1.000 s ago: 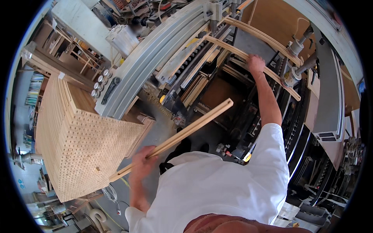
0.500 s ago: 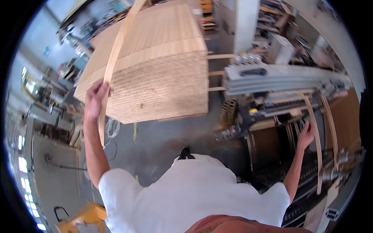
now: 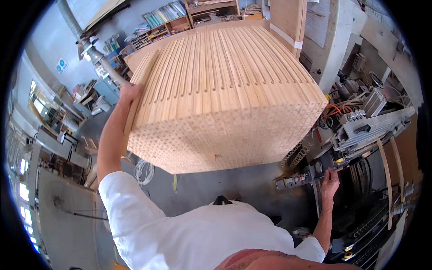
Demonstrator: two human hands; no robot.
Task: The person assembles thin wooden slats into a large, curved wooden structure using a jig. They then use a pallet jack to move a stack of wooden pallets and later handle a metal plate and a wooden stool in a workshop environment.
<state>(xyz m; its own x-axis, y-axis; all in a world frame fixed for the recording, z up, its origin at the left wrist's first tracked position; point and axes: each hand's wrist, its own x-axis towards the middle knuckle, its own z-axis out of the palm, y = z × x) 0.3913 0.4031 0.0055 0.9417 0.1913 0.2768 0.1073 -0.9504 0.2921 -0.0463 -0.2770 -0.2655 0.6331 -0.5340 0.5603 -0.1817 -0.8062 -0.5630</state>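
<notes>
The big stack of wood strips point(image 3: 225, 94) sits just right of the left hand point(image 3: 129, 92), whose grip is closed on one long strip point(image 3: 139, 90) at the stack's edge. The right hand point(image 3: 330, 180) rests on the machine point(image 3: 360, 130); I cannot tell its grip. The strip could slip off.

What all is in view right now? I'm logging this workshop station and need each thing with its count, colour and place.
Stack of slats: one, pale wood, centre.
Single slat: one, pale wood, at the stack's left edge.
Machine: one, grey metal, right.
Curved strips: two, pale wood, far right.
Shelves: several, wooden, top.
Floor: grey, below the stack.
Left hand: on the single slat.
Right hand: on the machine's edge.
</notes>
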